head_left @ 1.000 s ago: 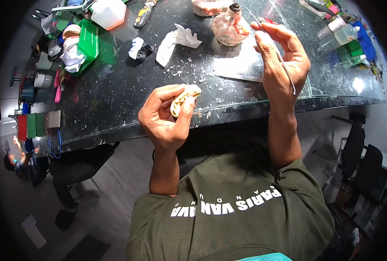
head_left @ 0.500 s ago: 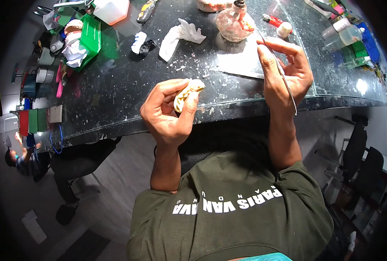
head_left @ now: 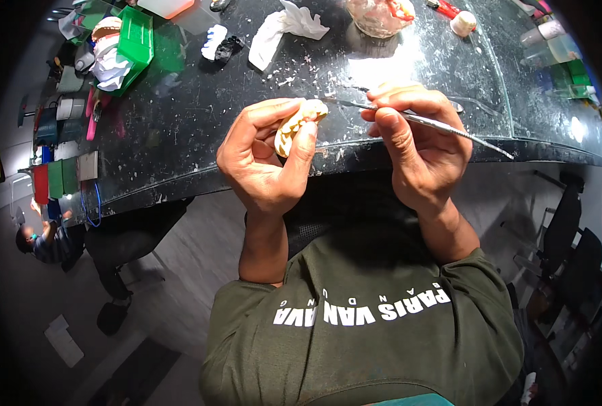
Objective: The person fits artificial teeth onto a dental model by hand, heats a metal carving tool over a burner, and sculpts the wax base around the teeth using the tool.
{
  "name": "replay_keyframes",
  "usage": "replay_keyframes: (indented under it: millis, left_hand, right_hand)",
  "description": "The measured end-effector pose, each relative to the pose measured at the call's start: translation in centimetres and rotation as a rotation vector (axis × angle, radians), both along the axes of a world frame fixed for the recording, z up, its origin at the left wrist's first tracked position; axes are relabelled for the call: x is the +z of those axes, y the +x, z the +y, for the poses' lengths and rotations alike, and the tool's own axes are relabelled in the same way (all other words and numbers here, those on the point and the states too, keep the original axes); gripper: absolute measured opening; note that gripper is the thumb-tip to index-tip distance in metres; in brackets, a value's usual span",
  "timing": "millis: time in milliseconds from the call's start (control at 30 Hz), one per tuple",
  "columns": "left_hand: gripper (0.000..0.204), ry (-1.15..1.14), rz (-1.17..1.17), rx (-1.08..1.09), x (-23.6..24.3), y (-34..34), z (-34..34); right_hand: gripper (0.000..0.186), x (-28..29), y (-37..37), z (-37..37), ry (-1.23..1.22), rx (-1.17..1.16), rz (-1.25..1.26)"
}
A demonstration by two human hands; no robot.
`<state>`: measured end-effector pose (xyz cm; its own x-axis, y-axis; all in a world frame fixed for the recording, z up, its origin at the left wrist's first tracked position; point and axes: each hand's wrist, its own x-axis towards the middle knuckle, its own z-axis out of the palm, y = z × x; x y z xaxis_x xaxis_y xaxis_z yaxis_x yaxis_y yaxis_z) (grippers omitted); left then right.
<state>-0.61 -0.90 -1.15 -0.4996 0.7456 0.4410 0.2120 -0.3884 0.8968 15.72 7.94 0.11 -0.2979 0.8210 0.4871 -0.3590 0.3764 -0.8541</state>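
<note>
Pinched between the thumb and fingers of my left hand (head_left: 260,162) is a small yellowish dental cast (head_left: 289,135), held just above the table's front edge. Its far end looks pale pinkish-white, and my fingers hide part of it. My right hand (head_left: 419,145) grips a slim metal dental spatula (head_left: 443,126) like a pen. The flat tip of this tool points left at the cast's upper end, close to it; whether they touch I cannot tell. The handle slants down to the right past my palm.
Beyond my hands, the dark, speckled table (head_left: 199,122) carries a crumpled white tissue (head_left: 281,30), a glass burner-like vessel (head_left: 379,20) and a white round piece (head_left: 463,24). A green box (head_left: 137,47) with a dental model stands left. Far left, a person (head_left: 50,240) sits.
My right hand has come left and turned the spatula from steep to nearly level, its tip now by the cast. The left hand still holds the cast. The view has shifted slightly.
</note>
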Motion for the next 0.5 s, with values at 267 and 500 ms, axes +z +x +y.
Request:
replay_keyframes:
  millis: [267, 500]
  left_hand:
    - [0.025, -0.021, -0.015, 0.008, 0.0, 0.0, -0.2]
    - [0.027, -0.017, 0.042, 0.001, -0.2, -0.2, -0.2]
  right_hand:
    - [0.019, -1.3, -2.2, -0.4, -0.125, 0.166, 0.262]
    - [0.017, -1.8, -2.8, -0.5, -0.08, 0.179, 0.319]
